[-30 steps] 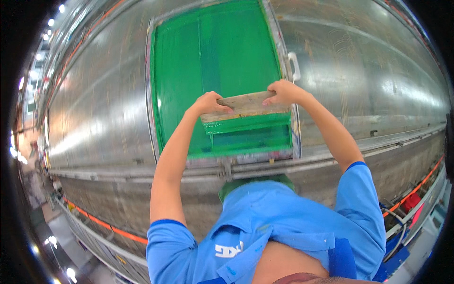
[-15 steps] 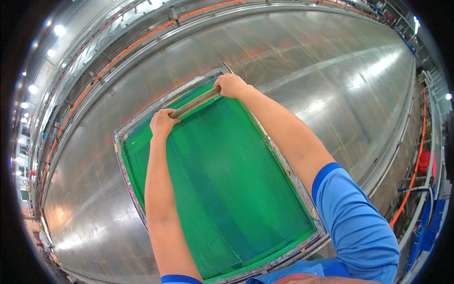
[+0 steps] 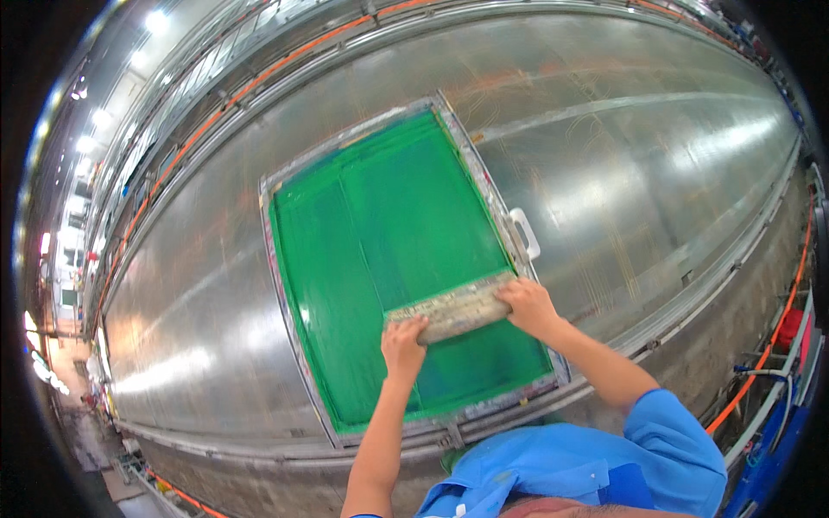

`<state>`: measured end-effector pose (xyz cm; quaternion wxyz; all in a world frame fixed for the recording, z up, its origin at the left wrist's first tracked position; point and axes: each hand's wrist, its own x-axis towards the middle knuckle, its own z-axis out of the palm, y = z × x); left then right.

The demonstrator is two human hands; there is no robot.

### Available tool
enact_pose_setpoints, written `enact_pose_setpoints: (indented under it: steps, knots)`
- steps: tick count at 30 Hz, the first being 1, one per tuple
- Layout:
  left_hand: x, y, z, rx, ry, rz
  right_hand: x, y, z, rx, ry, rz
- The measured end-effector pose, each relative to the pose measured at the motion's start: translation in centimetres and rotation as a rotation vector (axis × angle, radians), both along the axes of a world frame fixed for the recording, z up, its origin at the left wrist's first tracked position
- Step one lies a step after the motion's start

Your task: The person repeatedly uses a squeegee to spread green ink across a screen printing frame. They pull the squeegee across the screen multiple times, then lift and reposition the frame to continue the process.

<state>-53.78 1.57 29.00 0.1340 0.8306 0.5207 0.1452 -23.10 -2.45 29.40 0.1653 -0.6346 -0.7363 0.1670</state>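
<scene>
A wooden-handled squeegee (image 3: pixel 455 314) spans part of the green mesh, gripped at its two ends. My left hand (image 3: pixel 402 344) is closed round its left end, thumb on top. At the other end my right hand (image 3: pixel 527 304) grips it, close to the frame's right side. Beneath lies a printing screen (image 3: pixel 275 285), a rectangular grey, paint-stained frame with green-coated mesh (image 3: pixel 406 216). The squeegee sits in the nearer part of the mesh, on its right half. A white handle (image 3: pixel 524 233) sticks out from the frame's right side. The squeegee's lower edge is hidden.
The screen rests on a long, shiny metal table (image 3: pixel 622 164) with faint line marks. A metal rail (image 3: pixel 242 443) runs along its near edge. Beyond the far edge are more rails and an orange hose (image 3: pixel 207 121). A red object (image 3: pixel 787 331) is at the right.
Both hands have drawn the squeegee from the far end of the screen toward me. The squeegee's broad side now shows, and the white handle has come into sight.
</scene>
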Motion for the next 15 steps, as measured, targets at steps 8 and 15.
enact_pose_setpoints:
  steps: [8, 15]
  knots:
    - [-0.8, -19.2, 2.3, -0.145, 0.017, 0.079, -1.1, -18.0, 2.2, -0.063, 0.044, 0.064]
    - [-1.8, -16.4, 4.7, -0.38, 0.14, -0.045, 1.7, -14.3, 3.1, -0.221, 0.112, 0.251]
